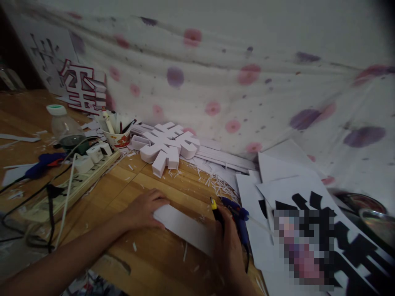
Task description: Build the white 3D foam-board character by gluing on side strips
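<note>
A white strip of board (184,226) lies slantwise over the wooden table in front of me. My left hand (147,209) grips its left end, thumb on the near edge and fingers at the far side. At the other end is my right hand (230,242), closed around a yellow and black utility knife (214,206) whose tip points up and away. The right hand partly hides that end of the strip and is slightly blurred. Just right of it lies a blue glue gun (243,230).
Thin white offcuts (220,185) litter the table beyond the strip. A white built-up character (168,142) lies near the curtain. Leftward are a power strip (70,187) with cables, another blue glue gun (45,163), a pen cup (119,137) and a bottle (63,125). Printed sheets (296,185) cover the right.
</note>
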`<state>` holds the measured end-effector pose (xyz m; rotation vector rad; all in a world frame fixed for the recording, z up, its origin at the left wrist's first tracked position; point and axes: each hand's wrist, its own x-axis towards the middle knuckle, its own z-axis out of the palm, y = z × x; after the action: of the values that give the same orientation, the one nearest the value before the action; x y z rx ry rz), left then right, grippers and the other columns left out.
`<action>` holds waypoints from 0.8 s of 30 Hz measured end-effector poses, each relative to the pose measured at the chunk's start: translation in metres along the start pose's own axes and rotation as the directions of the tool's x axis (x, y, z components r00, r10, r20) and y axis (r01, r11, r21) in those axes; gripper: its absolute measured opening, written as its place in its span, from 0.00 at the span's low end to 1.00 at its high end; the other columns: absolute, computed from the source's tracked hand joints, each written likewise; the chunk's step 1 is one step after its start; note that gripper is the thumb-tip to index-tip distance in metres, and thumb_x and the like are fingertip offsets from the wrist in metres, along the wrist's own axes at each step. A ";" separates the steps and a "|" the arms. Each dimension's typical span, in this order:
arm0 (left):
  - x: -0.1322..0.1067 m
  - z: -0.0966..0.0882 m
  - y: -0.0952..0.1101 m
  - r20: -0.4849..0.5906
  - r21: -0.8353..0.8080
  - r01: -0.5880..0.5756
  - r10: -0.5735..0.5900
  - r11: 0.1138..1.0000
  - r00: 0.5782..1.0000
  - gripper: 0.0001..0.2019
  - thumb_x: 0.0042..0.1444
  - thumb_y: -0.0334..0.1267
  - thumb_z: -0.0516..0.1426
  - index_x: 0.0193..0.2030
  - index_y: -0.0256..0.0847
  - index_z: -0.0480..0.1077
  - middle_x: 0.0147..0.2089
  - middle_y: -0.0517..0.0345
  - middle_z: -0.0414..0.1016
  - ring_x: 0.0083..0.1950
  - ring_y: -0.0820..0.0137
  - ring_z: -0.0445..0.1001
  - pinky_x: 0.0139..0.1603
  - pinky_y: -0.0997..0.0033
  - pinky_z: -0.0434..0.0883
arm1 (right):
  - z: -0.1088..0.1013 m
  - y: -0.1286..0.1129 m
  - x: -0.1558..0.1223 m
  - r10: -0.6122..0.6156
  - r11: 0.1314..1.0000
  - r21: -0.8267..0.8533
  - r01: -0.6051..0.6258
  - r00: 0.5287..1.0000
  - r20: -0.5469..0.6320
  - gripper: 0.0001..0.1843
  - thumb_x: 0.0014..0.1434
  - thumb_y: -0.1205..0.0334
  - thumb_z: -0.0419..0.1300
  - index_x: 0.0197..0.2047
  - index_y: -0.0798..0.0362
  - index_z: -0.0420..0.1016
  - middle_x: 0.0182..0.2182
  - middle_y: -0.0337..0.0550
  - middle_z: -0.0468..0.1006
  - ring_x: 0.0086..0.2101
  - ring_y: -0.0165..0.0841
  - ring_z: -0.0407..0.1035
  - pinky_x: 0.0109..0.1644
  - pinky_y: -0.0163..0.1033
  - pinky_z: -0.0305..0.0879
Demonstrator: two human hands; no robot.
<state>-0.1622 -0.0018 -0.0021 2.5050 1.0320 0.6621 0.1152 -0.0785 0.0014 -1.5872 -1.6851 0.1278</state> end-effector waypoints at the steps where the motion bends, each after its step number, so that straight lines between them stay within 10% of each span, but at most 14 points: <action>1: -0.004 0.000 0.000 -0.051 0.037 0.056 -0.054 0.998 0.997 0.31 0.41 0.59 0.61 0.50 0.45 0.70 0.47 0.49 0.71 0.47 0.57 0.67 0.49 0.61 0.64 | -0.003 -0.002 0.001 -0.010 1.000 0.017 0.011 0.999 -0.041 0.20 0.62 0.60 0.45 0.55 0.54 0.62 0.51 0.52 0.71 0.51 0.39 0.66 0.52 0.50 0.64; 5: -0.011 0.011 0.011 -0.250 0.201 0.345 -0.293 0.917 0.923 0.24 0.53 0.52 0.55 0.53 0.42 0.66 0.48 0.48 0.68 0.49 0.56 0.65 0.51 0.56 0.63 | -0.005 -0.012 0.010 -0.013 0.999 0.037 0.018 0.994 -0.113 0.21 0.61 0.58 0.44 0.55 0.56 0.62 0.49 0.54 0.73 0.49 0.41 0.68 0.50 0.49 0.66; 9: -0.006 0.027 0.034 -0.256 0.293 0.455 -0.389 0.841 0.885 0.21 0.56 0.42 0.53 0.55 0.37 0.63 0.49 0.44 0.67 0.50 0.56 0.65 0.49 0.55 0.64 | 0.011 -0.030 0.018 0.093 0.995 0.037 -0.097 0.990 0.105 0.23 0.63 0.62 0.42 0.59 0.59 0.56 0.47 0.55 0.75 0.43 0.38 0.73 0.44 0.44 0.70; 15: 0.000 0.022 0.054 -0.168 0.278 0.380 -0.344 0.882 0.924 0.23 0.54 0.42 0.55 0.56 0.36 0.62 0.52 0.44 0.67 0.51 0.56 0.67 0.51 0.53 0.65 | 0.038 -0.049 0.022 0.150 0.977 -0.206 -0.055 0.865 0.479 0.25 0.59 0.73 0.44 0.60 0.62 0.56 0.47 0.55 0.74 0.43 0.37 0.72 0.44 0.39 0.68; 24: -0.015 0.043 0.030 -0.175 0.153 0.112 -0.085 0.982 0.981 0.14 0.56 0.33 0.53 0.49 0.39 0.69 0.51 0.50 0.73 0.52 0.62 0.70 0.53 0.62 0.70 | 0.059 -0.063 0.026 0.136 0.865 -0.431 0.255 0.708 0.693 0.29 0.60 0.73 0.46 0.65 0.60 0.48 0.46 0.58 0.72 0.40 0.38 0.72 0.40 0.39 0.67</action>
<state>-0.1309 -0.0391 -0.0277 2.5485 1.3105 0.7996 0.0325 -0.0430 0.0100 -2.0177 -2.5375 0.3226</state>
